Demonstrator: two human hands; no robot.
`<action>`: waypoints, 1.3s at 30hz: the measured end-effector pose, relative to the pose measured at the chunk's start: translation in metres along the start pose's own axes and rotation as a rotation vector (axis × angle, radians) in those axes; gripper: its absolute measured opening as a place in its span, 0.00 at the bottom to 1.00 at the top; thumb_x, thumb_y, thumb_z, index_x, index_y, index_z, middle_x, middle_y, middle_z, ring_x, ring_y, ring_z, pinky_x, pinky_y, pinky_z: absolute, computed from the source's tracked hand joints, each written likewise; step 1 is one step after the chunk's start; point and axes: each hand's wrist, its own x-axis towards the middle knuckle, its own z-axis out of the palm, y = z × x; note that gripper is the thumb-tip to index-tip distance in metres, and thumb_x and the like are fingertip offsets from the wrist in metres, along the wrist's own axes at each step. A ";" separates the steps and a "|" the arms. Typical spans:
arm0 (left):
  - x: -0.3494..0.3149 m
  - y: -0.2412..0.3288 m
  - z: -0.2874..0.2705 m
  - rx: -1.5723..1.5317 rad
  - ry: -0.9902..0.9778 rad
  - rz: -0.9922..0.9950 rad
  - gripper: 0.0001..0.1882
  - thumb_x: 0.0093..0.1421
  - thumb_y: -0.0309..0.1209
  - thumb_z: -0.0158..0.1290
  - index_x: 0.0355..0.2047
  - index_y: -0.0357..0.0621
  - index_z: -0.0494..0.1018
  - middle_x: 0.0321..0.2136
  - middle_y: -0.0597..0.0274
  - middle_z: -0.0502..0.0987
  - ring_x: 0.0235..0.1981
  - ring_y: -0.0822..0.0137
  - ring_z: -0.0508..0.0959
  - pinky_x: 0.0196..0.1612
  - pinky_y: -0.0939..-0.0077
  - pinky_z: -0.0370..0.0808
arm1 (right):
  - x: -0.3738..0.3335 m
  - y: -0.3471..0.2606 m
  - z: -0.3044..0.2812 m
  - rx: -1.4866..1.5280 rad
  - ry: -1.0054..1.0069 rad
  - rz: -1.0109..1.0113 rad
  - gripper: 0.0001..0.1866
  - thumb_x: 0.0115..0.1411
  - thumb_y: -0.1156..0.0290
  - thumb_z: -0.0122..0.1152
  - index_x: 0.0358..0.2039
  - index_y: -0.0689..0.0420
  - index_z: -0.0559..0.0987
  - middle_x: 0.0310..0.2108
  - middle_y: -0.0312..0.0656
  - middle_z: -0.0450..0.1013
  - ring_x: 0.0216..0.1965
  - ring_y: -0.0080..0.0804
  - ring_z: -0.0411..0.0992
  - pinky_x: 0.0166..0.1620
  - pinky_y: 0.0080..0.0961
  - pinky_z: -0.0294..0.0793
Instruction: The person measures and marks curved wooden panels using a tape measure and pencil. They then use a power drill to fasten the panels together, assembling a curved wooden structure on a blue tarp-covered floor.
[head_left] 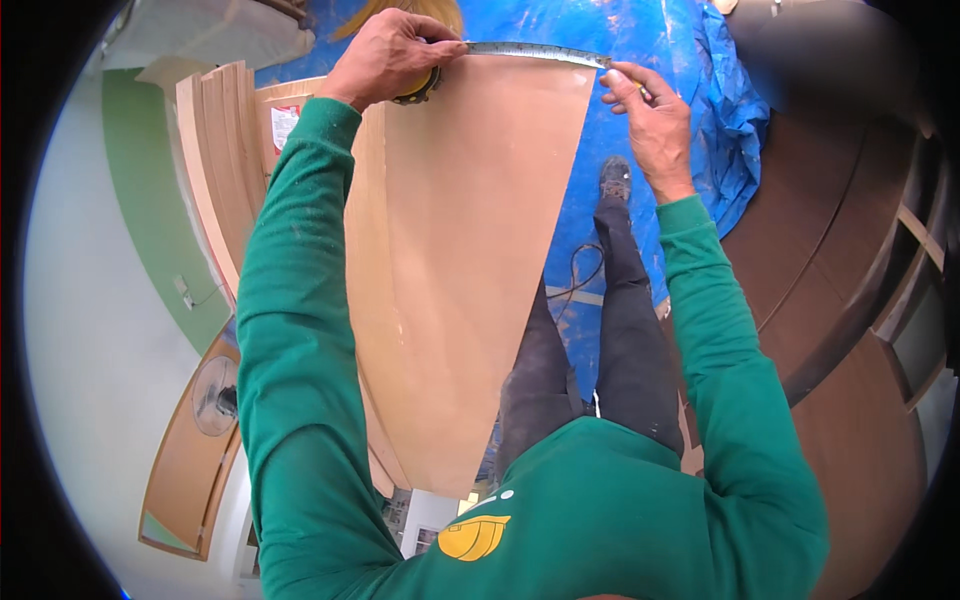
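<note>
To the right of the board [480, 230] you have open room over the blue sheet [588, 150], where your leg [628, 265] and shoe [616, 180] stand, with a loop of cable [590, 262] near. On its left side the room is narrow, because planks [218, 150] stand close together there. The board's left edge and near end are partly covered by your left sleeve [300, 330] and body. A dark shape [800, 60] at the upper right is too blurred to name. Your left palm hides part of the tape measure [420, 90], and a small yellowish thing at your right fingers is difficult to recognise. The tape measure is at the far edge of the board; its blade [535, 50] points to the right, slightly bowed, across the board's long axis, which runs from far to near. Your left hand [393, 52] has its fingers closed around the case; your right hand [652, 112] pinches the blade's end between thumb and fingers. Whether the blade touches the board, I cannot tell.
</note>
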 end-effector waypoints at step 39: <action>-0.033 -0.004 0.048 0.230 0.614 0.163 0.12 0.66 0.44 0.68 0.42 0.54 0.91 0.38 0.67 0.85 0.36 0.62 0.85 0.44 0.66 0.80 | -0.002 -0.005 0.040 0.068 0.211 0.110 0.17 0.66 0.62 0.75 0.44 0.65 0.89 0.32 0.37 0.83 0.32 0.24 0.77 0.39 0.25 0.79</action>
